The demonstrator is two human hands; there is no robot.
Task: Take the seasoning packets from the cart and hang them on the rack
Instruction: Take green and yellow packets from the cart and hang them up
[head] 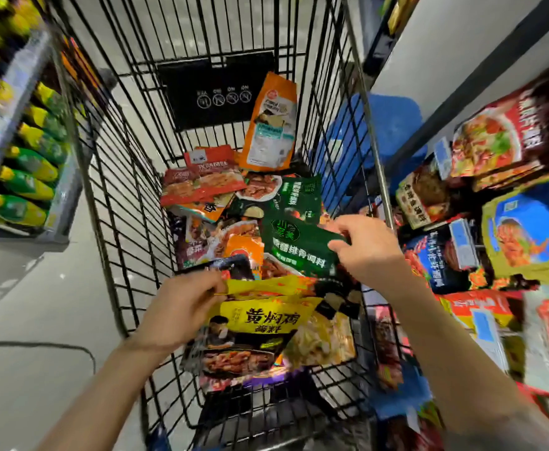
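**Both hands on packets over the cart**

You stood over the black wire cart (126, 177), looking down into its basket, where a loose pile of seasoning packets (221, 203) lay against the floor and far wall. Your left hand (182, 307) pinched the top edge of a yellow packet (260, 323) with dark food pictures on its lower half; the fingers (213, 281) were curled tight on that strip, and the packet hung from them above the near end of the basket, with more packets bunched behind it. Your right hand (364, 249) gripped the right edge of a dark green packet (295, 249), thumb on top and fingers underneath, with the packet tilted over the pile. An orange-and-white packet (271, 125) leaned upright against the cart's far right corner, and red packets (201, 180) lay flat just left of it. The rack (500, 203) stood just beside the cart on your right, already crowded with hanging packets in red, blue and yellow. Shelves of green and yellow bags (22, 177) stood well apart on your left.
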